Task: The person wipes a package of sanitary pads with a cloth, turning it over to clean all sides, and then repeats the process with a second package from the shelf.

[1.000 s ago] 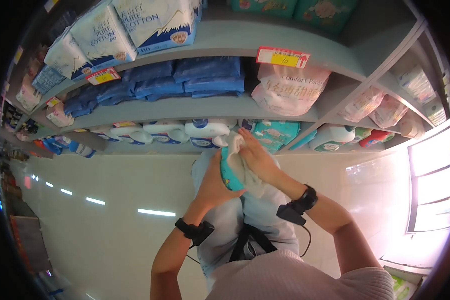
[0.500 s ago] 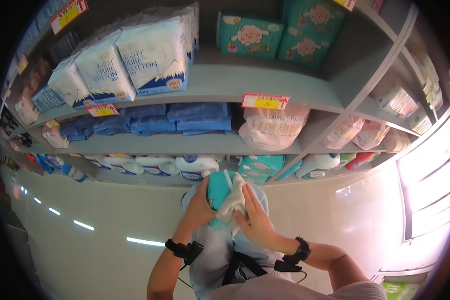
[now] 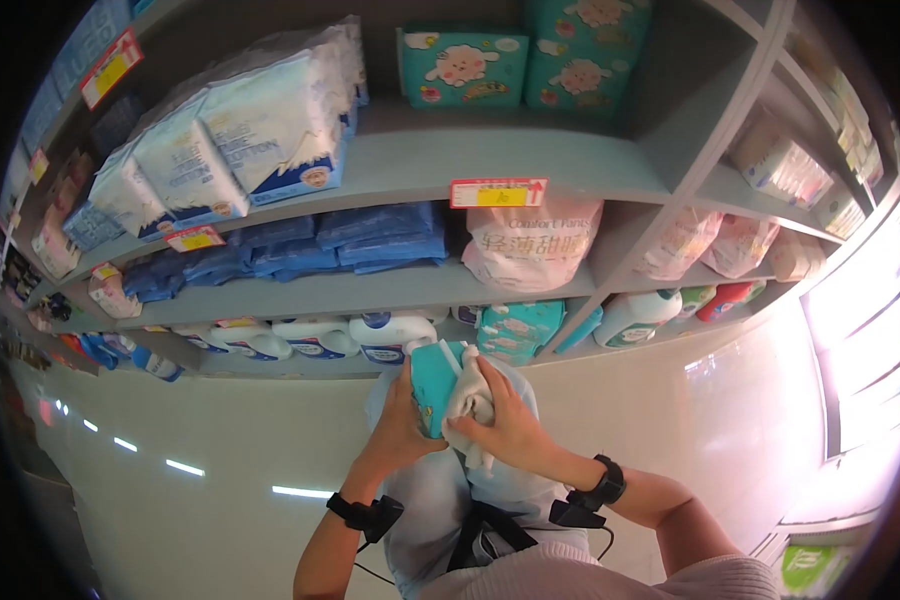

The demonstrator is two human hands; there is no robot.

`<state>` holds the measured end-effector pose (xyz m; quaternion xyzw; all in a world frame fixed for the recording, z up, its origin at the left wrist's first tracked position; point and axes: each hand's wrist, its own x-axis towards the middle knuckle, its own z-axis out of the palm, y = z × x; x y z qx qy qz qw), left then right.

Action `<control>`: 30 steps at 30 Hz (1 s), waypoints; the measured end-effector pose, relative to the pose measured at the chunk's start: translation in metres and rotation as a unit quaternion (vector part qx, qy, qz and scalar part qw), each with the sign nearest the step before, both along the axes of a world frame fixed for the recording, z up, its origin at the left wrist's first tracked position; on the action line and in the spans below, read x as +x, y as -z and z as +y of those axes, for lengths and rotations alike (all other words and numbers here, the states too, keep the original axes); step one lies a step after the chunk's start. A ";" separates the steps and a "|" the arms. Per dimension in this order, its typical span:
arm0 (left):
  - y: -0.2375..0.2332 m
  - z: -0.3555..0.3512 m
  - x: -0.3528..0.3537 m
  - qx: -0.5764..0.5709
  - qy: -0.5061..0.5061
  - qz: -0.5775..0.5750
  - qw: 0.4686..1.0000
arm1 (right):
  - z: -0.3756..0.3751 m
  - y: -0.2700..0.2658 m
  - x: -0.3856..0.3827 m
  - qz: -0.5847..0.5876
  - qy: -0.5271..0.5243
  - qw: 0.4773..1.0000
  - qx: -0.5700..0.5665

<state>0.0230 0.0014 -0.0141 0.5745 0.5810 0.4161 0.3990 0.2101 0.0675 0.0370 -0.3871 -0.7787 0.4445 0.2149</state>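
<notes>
Starting at the left, white tissue packs (image 3: 240, 130) fill the upper shelf (image 3: 420, 160), flat blue packs (image 3: 370, 235) lie on the shelf beneath, and white jugs (image 3: 390, 335) line the lowest one.

Below the jugs, the left hand (image 3: 400, 425) has its grip closed around a small teal pack (image 3: 432, 385). It holds the pack upright in front of the chest, clear of every shelf. Just to the right, a white cloth (image 3: 467, 395) is bunched against the pack's right face. The right hand (image 3: 510, 430) has its grip closed on that cloth, with the fingers pressing it onto the pack. A black band (image 3: 365, 515) sits on the left wrist, and there is another on the right.

Further right, a yellow price tag (image 3: 498, 192) hangs above a pink bag (image 3: 530, 240), and more teal packs sit on the lowest shelf beside it.

A second ago the right hand lay over the top of the pack, with the cloth spread under the palm. Half a second ago its fingers were stretched flat along the side. Now they have curled, and the cloth is gathered into a wad lower down that side. The left hand's hold has not changed, though the view has tipped up to show more of the top shelf. Judging from this, the rubbing is working down the pack and is mid-course, with the pack not yet back on a shelf.
</notes>
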 end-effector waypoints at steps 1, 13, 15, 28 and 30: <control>-0.006 -0.002 0.003 -0.011 -0.021 0.061 0.998 | 0.003 -0.011 0.002 0.001 -0.007 0.997 -0.075; -0.060 0.016 0.054 0.205 0.123 0.447 0.862 | 0.007 0.011 0.069 0.167 0.038 0.963 -0.207; -0.067 0.024 0.065 0.207 0.150 0.451 0.855 | 0.008 0.019 0.082 0.202 0.066 0.952 -0.221; -0.067 0.034 0.037 0.228 0.063 0.412 0.880 | 0.068 -0.059 0.287 0.348 0.444 0.821 0.089; -0.062 0.032 0.037 0.217 0.061 0.410 0.884 | 0.107 -0.101 0.284 0.289 0.438 0.797 0.298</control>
